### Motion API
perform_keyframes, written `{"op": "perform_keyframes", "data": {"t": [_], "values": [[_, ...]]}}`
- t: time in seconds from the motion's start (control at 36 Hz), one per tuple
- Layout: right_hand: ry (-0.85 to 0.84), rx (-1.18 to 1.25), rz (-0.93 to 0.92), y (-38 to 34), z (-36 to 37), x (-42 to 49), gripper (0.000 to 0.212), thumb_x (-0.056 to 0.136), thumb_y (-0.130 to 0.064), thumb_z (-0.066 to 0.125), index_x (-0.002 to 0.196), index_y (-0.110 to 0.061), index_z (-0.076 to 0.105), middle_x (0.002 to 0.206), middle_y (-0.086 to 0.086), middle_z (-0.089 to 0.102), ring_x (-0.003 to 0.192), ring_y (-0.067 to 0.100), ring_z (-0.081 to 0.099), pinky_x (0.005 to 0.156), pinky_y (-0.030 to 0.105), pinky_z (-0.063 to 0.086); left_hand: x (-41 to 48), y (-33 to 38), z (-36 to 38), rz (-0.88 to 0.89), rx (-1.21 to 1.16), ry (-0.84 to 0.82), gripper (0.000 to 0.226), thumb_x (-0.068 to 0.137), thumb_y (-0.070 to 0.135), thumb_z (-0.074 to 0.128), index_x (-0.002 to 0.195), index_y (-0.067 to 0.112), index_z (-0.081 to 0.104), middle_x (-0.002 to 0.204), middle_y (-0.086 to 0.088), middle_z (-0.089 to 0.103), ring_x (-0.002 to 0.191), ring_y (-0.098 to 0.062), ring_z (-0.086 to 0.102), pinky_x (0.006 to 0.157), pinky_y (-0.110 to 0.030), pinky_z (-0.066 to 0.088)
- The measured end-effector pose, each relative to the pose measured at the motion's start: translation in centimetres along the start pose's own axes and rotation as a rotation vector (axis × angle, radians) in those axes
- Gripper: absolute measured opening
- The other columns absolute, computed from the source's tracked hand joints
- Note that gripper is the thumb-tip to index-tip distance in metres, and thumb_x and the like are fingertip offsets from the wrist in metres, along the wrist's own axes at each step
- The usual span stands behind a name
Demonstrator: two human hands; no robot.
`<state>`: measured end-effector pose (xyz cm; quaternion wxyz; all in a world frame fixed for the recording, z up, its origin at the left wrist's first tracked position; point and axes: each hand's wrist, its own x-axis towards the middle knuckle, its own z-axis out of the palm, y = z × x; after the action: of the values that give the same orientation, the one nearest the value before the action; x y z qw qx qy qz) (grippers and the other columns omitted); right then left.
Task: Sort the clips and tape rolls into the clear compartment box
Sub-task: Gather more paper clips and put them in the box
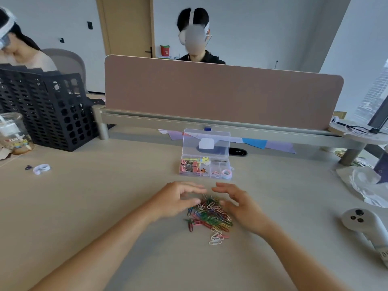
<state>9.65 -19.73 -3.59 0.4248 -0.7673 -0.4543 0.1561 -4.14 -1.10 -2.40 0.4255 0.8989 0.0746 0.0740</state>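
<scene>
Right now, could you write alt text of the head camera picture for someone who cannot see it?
A left hand and a right hand flank a pile of coloured paper clips on a beige desk. Behind the pile, an open clear compartment box holds pink binder clips and tape rolls.

Multicolour paper clips (pixel 210 215): red, green, blue, yellow, pink, white. Pink binder clips (pixel 191 166) in clear box (pixel 222 141). Beige worktop (pixel 105 196). Dusty-pink divider (pixel 220 95), far edge. Black grid-holed basket (pixel 52 114), far-left corner. White controller (pixel 361 223), right edge.
</scene>
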Motion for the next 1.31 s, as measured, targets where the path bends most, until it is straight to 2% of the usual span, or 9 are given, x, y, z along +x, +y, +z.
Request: {"op": "perform_keyframes", "data": {"t": [0.08,0.19,0.39,0.58,0.67,0.75,0.89,1.06,1.31], "values": [[-0.037,-0.213,-0.077,0.6,-1.1,-0.7,0.044,0.080,-0.030,0.074,0.116,-0.049,0.058,0.138,-0.028,0.040,0.132,-0.003,0.030,0.111,0.024,0.021,-0.6,0.2,0.1,0.025,0.151,-0.025,0.056,0.072,0.047,0.079,0.124,0.050,0.058,0.124,0.021,0.049,0.121,0.003,0.038,0.103,-0.017,0.027],[-0.140,-0.297,-0.079,-0.1,-1.5,-1.4,0.048,0.076,-0.050,0.070,0.120,-0.057,0.051,0.141,-0.037,0.028,0.134,-0.003,0.016,0.108,0.030,0.012,-1.3,1.4,2.5,0.102,0.401,-0.035,0.083,0.055,0.069,0.077,0.131,0.054,0.048,0.118,0.022,0.037,0.116,-0.003,0.027,0.106,-0.022,0.019],[-0.214,-0.341,-0.069,0.0,-2.5,-1.8,0.047,0.087,-0.038,0.063,0.128,-0.053,0.046,0.142,-0.032,0.029,0.131,-0.001,0.017,0.102,0.030,0.010,-1.0,1.2,4.5,0.141,0.516,0.054,0.089,0.054,0.084,0.063,0.135,0.053,0.044,0.118,0.025,0.034,0.113,-0.003,0.025,0.099,-0.025,0.022],[-0.086,-0.277,-0.024,1.2,-2.6,-1.1,0.046,0.079,-0.044,0.066,0.124,-0.042,0.056,0.121,-0.025,0.040,0.121,0.008,0.034,0.110,0.032,0.025,0.0,-0.2,3.6,0.124,0.306,0.190,0.048,0.071,0.065,0.068,0.117,0.052,0.062,0.108,0.025,0.048,0.105,0.000,0.034,0.098,-0.024,0.029],[-0.112,-0.210,0.017,1.2,-3.1,-1.2,0.048,0.080,-0.033,0.073,0.125,-0.036,0.057,0.114,-0.014,0.044,0.113,0.008,0.041,0.100,0.022,0.031,-0.1,-0.7,2.5,0.091,0.167,0.227,0.033,0.082,0.049,0.067,0.115,0.043,0.067,0.103,0.020,0.053,0.106,0.001,0.043,0.094,-0.010,0.029],[-0.172,-0.218,0.092,1.0,-3.8,-1.3,0.062,0.073,-0.037,0.079,0.129,-0.034,0.053,0.106,-0.013,0.046,0.099,0.000,0.045,0.083,0.010,0.033,-0.1,-1.5,0.9,0.005,0.206,0.224,0.024,0.093,0.029,0.061,0.115,0.030,0.070,0.097,0.012,0.055,0.087,0.001,0.051,0.077,-0.010,0.034],[-0.239,-0.221,0.167,0.9,-4.1,-1.4,0.068,0.067,-0.033,0.084,0.129,-0.025,0.056,0.088,-0.013,0.053,0.071,0.001,0.046,0.068,0.009,0.037,-0.3,-2.8,-1.6,-0.136,0.164,0.097,0.028,0.086,0.022,0.071,0.114,0.028,0.069,0.091,0.010,0.061,0.062,-0.002,0.048,0.065,-0.013,0.037],[-0.271,-0.127,0.161,0.8,-3.6,-1.3,0.069,0.061,-0.022,0.088,0.124,-0.028,0.060,0.086,-0.012,0.060,0.069,-0.001,0.049,0.072,0.018,0.044,-0.9,-3.0,-2.6,-0.122,0.080,-0.116,0.090,0.040,0.053,0.083,0.126,0.037,0.058,0.097,0.013,0.057,0.073,0.001,0.044,0.067,-0.009,0.038],[-0.117,-0.082,0.101,0.4,-0.4,0.0,0.061,0.065,-0.022,0.085,0.118,-0.037,0.058,0.078,-0.010,0.061,0.062,-0.001,0.050,0.068,0.018,0.046,0.4,-1.0,1.2,-0.043,0.181,-0.004,0.087,0.058,0.038,0.090,0.136,0.031,0.052,0.087,0.015,0.054,0.075,-0.003,0.042,0.071,-0.013,0.036]]}}
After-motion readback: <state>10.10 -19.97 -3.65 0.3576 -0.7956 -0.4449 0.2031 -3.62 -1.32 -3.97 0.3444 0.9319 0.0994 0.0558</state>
